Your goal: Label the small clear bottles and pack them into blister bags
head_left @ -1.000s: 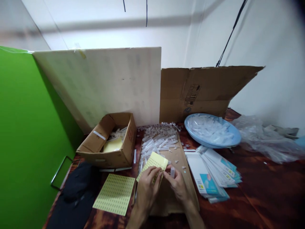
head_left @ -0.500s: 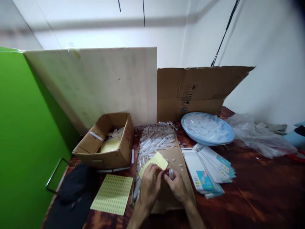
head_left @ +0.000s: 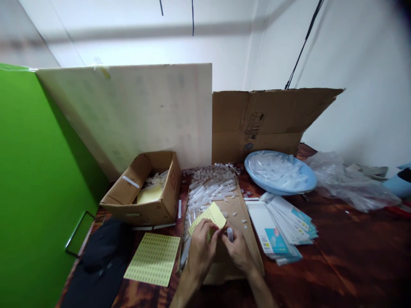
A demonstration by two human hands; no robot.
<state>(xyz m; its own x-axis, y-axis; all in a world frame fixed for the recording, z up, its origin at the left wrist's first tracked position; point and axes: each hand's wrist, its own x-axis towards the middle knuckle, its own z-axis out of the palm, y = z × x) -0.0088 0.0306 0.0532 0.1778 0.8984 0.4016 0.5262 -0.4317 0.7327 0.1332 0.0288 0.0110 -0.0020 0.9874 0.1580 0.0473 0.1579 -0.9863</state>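
Note:
My left hand [head_left: 203, 241] is closed on a yellow sticker sheet [head_left: 212, 216] printed with rows of small dark marks. My right hand [head_left: 236, 248] grips a small clear plastic tube [head_left: 230, 234] that stands up between the fingers. The fingertips of both hands almost meet at the sheet's lower right corner; whether a sticker is between them is too small to tell. Beneath the hands lies a cardboard tray [head_left: 245, 244], and on it are many clear tubes [head_left: 208, 192] and, farther back, a heap of small whitish plastic pieces [head_left: 210, 173].
Left of the tray lies another yellow sticker sheet [head_left: 154, 259], with an open cardboard box [head_left: 144, 214] behind it and a black cloth item [head_left: 99, 261] beside it. To the right are fanned printed packets [head_left: 276, 233], a blue basin [head_left: 279, 188] of clear plastic pieces and a plastic bag [head_left: 349, 184].
Almost nothing differs. Both hands keep their hold on the sheet and the tube, and the view has shifted very slightly.

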